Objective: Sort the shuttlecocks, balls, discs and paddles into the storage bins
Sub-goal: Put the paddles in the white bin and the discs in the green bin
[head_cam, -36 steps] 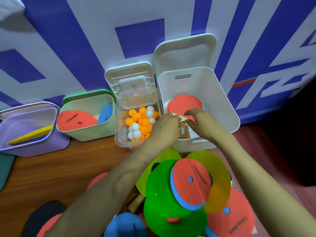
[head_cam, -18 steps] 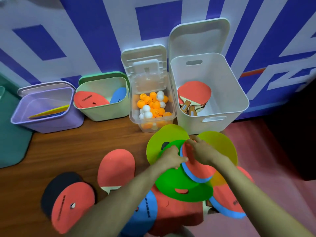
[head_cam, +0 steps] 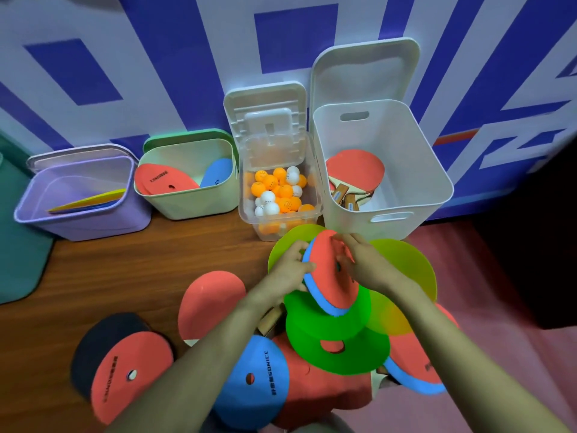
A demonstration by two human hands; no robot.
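In the head view, the left hand (head_cam: 288, 271) is pinching the left rim of a red-and-blue disc (head_cam: 331, 285), and the right hand (head_cam: 367, 265) is gripping it near the centre hole. The disc is lying red face up on the green disc (head_cam: 337, 348), just before the clear ball bin (head_cam: 249, 217) at the wooden surface's (head_cam: 125, 270) far edge. Its long axis is running far to near. The green bin (head_cam: 193, 204) of matching discs is standing far left, nearer the left hand.

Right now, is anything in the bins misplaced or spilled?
Nothing stands out. Balls sit in the clear bin, paddles in the white bin, discs in the green bin and purple bin. The left hand and right hand grip a red disc over the pile.
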